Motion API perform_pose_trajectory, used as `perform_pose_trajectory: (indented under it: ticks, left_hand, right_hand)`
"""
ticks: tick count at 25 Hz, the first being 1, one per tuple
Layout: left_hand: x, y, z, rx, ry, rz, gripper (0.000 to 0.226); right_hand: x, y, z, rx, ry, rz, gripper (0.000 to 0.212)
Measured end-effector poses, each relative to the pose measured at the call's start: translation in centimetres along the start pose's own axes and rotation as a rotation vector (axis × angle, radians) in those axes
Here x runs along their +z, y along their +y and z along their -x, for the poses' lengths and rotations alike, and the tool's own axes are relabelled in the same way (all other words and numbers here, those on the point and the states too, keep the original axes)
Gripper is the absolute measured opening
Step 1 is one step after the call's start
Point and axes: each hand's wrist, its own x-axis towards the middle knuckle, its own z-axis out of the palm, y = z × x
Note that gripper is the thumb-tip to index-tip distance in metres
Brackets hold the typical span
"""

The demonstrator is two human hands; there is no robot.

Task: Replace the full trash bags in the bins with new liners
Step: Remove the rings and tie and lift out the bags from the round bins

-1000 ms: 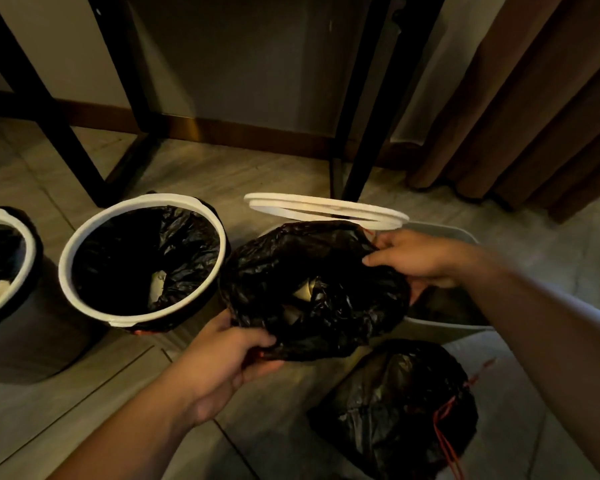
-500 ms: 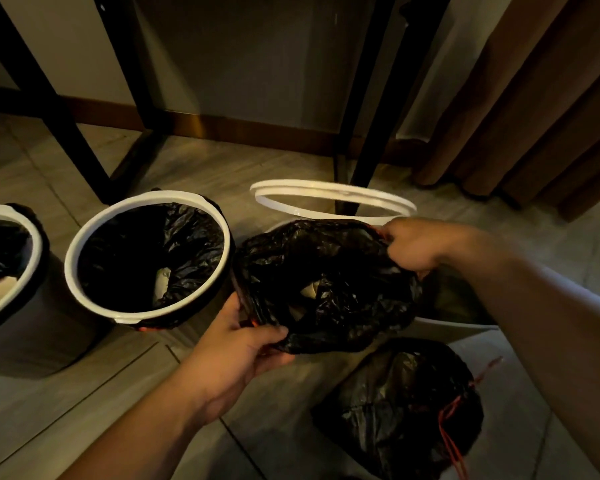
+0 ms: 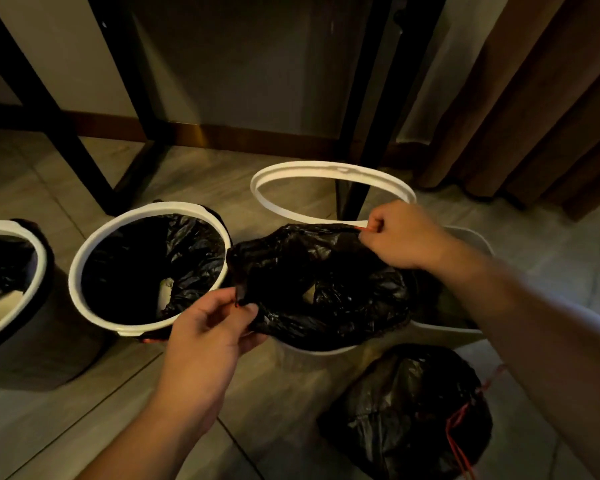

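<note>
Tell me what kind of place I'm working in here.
Likely a furnished indoor room, perhaps a hotel or guest room. It has a tiled floor edged by a wooden skirting board, heavy brown curtains, and several small bins fitted with black liners standing by black table legs.

Both bare forearms are seen reaching forward and down. The left forearm is angled up from the bottom edge. The left hand (image 3: 208,327) is held back toward the camera with fingers curled, and the near edge of the black bag (image 3: 326,282) is pinched between thumb and fingertips. The right forearm is angled in from the right edge. The right hand (image 3: 402,237) is curled knuckles-up, and the bag's far rim is pinched at the red drawstring (image 3: 364,229). The hands are held apart, with the right farther out.
</note>
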Motion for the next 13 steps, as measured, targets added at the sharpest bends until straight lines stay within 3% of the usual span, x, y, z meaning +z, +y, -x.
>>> perform_pose_trajectory:
  ticks: [6, 13]
  left_hand:
    - [2.0, 2.2, -0.4, -0.030, -0.045, -0.092, 0.024]
    - [6.2, 4.1, 0.5, -0.080, -0.114, -0.247, 0.015]
  right_hand:
    - [-0.4, -2.5, 1.6, -0.114, -0.178, -0.154, 0.018]
    - [-0.1, -5.0, 7.2, 0.119, -0.217, -0.441, 0.016]
